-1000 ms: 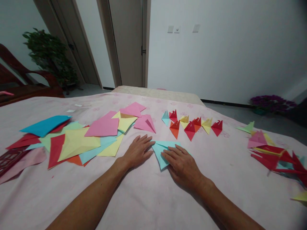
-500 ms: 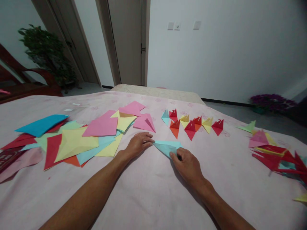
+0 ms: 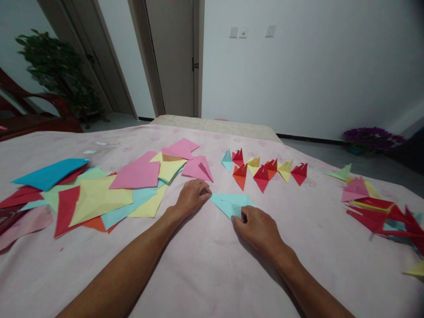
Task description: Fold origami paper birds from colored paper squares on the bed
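Note:
A light blue sheet of origami paper (image 3: 228, 202), folded to a triangle-like shape, lies on the cloth between my hands. My left hand (image 3: 194, 195) is closed in a pinch at the paper's pointed left tip. Thumb and curled forefinger of my right hand (image 3: 257, 224) close on the paper's lower right edge, covering that corner. Just beyond the paper stand several small folded paper cranes in red, orange, yellow and light blue, among them a red crane (image 3: 261, 177). A pink folded sheet (image 3: 198, 168) rests beyond my left hand.
Overlapping coloured paper sheets, with a yellow sheet (image 3: 99, 198) on top, spread over the left side. A heap of folded pieces, including a red one (image 3: 367, 215), lies at the right. A pink patterned tablecloth (image 3: 212, 274) covers the table.
The light blue paper's upper layer looks flatter and wider at the right. My right fingers have shifted slightly along its lower edge; my left hand stays at the tip. The view has shifted slightly.

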### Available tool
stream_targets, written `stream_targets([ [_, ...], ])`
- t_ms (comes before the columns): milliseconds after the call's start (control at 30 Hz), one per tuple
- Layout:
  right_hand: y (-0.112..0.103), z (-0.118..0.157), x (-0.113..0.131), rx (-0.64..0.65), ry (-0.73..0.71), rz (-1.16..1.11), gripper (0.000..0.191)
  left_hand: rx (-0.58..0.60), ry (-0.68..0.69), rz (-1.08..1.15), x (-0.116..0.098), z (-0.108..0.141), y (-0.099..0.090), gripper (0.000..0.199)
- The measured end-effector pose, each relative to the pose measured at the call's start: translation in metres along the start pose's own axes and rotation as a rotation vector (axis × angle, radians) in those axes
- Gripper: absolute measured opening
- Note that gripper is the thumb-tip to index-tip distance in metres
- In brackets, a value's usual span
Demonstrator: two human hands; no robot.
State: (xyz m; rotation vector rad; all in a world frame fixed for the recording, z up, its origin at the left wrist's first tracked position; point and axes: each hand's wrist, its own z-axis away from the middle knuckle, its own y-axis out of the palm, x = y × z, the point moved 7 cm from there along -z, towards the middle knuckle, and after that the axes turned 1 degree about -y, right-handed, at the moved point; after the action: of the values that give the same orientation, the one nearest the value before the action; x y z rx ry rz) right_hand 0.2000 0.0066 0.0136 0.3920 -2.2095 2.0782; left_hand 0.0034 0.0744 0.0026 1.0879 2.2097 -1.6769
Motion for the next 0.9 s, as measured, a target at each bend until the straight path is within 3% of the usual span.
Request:
stream_targets([
  [133,-0.006,0.004,0.0,-0.076,-0.079,0.029,0.015,-0.01,-0.028,-0.038,0.001,-0.001,0.002,0.001],
  [400,-0.022,0.017,0.015,-0.281,-0.171,0.161,0.018,-0.025,0.005,-0.062,-0.002,0.002,0.004,0.002],
  [600,-0.025,0.025,0.029,-0.39,-0.268,0.263,0.024,-0.021,0.044,-0.078,-0.007,0.003,0.004,0.003],
  [700,-0.021,0.027,0.038,-0.443,-0.394,0.256,0.035,-0.023,0.054,-0.075,-0.008,0.004,0.004,0.002],
  [800,-0.011,0.025,0.046,-0.393,-0.521,0.295,0.044,-0.029,0.061,-0.076,-0.01,0.005,0.004,0.002],
  [900,0.0,0.021,0.047,-0.26,-0.545,0.333,0.044,-0.027,0.066,-0.083,-0.011,0.006,0.004,0.002],
])
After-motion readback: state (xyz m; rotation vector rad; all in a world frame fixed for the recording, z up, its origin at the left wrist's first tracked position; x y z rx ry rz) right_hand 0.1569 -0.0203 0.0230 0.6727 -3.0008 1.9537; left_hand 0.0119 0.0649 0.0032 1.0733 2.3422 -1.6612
